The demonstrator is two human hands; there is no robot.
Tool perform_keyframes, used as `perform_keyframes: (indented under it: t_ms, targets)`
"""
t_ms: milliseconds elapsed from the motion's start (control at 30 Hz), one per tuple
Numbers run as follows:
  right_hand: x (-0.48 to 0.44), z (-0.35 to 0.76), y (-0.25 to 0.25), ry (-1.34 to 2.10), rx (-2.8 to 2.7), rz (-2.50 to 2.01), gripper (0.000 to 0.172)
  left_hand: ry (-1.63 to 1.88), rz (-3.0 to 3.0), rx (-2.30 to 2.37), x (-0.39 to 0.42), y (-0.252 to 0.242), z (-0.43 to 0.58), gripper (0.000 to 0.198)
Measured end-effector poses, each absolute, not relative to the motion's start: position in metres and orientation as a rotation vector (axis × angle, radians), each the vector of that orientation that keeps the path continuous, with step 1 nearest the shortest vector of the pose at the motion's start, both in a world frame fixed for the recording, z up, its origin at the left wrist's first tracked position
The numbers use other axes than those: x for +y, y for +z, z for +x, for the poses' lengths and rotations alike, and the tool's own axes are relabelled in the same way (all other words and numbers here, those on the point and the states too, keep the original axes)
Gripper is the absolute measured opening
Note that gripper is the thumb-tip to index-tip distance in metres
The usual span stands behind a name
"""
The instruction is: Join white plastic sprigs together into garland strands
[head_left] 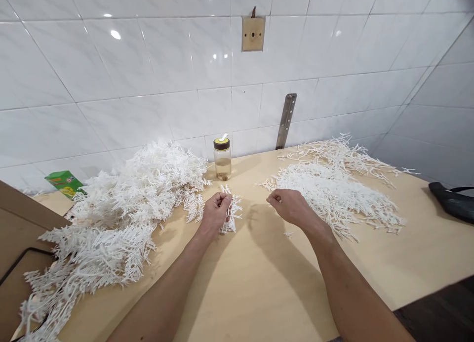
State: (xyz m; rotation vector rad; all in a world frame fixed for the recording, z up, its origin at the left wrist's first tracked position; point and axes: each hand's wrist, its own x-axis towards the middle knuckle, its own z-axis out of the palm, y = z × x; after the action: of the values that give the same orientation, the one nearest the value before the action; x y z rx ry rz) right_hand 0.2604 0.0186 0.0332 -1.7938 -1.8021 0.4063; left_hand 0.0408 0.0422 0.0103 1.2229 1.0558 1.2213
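Table point(229, 302), pale, against white tiled wall point(159, 60); my left hand point(215, 214) pinches a white sprig point(231, 218); my right hand point(291, 206), fingertips drawn together, adjoins the right pile point(340, 196).

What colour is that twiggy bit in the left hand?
The twiggy bit in the left hand is plain white; it shows best in the head view.

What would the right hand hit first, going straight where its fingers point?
Likely the white sprig in the left hand, though one view leaves their heights unclear.
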Motion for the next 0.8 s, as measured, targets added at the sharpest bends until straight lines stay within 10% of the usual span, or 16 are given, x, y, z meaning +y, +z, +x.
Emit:
perform_keyframes:
  t_ms: [367,800]
  targets:
    - [0.020,0.217,0.018,1.047,-1.568,-1.318,0.031,1.138,1.371,1.010,0.036,0.007,0.048,0.033]
    - [0.021,0.210,0.024,0.776,-1.454,-1.398,0.018,0.741,1.483,0.909,0.035,0.022,0.034,0.039]
